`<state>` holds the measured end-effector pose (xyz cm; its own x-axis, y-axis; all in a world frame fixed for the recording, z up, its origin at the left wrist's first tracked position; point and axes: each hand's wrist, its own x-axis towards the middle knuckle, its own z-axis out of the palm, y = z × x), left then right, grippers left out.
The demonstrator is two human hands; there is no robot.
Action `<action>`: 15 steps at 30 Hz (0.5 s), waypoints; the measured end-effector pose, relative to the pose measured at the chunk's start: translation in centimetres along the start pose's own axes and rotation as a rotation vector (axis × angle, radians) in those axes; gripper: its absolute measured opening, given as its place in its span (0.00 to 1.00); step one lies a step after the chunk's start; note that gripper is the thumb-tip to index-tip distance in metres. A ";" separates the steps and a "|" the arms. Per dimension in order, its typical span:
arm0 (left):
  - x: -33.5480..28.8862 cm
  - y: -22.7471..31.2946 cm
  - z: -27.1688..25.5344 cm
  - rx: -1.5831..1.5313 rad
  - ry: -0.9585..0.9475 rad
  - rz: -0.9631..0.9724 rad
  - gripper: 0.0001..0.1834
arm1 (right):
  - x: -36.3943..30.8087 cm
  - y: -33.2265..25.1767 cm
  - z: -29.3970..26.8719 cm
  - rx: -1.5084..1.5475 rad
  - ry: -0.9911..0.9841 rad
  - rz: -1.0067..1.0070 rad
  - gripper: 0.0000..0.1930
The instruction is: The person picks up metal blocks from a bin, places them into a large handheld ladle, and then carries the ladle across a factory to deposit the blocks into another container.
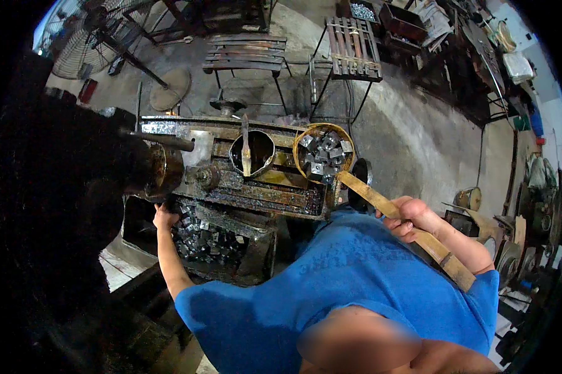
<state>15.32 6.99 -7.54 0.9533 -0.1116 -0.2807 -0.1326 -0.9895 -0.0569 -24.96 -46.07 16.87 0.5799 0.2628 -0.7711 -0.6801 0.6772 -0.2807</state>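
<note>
My left hand (165, 217) reaches in at the left, just below the machine's round spindle head (164, 169). Its fingertips are lost against the dark machine, so I cannot tell what they touch. On the other side, my right hand (407, 218) is closed round a long, flat, yellowish-brown wooden strip (369, 194). The strip slants from the basket's edge back toward my right upper arm. A round yellow basket (298, 163) holds several small shiny metal blocks (326, 151). Left of it, a brush (246, 153) lies across a round pan (270, 147) of dark liquid.
Basket and pan stand on a grimy machine table (281, 195) scattered with metal chips. Below it, a bin (256, 249) holds many dark metal pieces (207, 244). Beyond are two slatted stands (243, 55), a standing fan (84, 53) and, far right, dark boxes (403, 23).
</note>
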 end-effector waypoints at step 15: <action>1.4 -3.3 2.8 -0.106 0.301 0.161 0.15 | -0.1 -0.3 1.1 -0.089 0.110 0.048 0.13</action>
<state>16.32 10.32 -10.41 0.9618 -0.2731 0.0181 -0.2737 -0.9593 0.0696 -24.35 -45.52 17.60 0.4963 0.2129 -0.8416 -0.7459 0.6006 -0.2879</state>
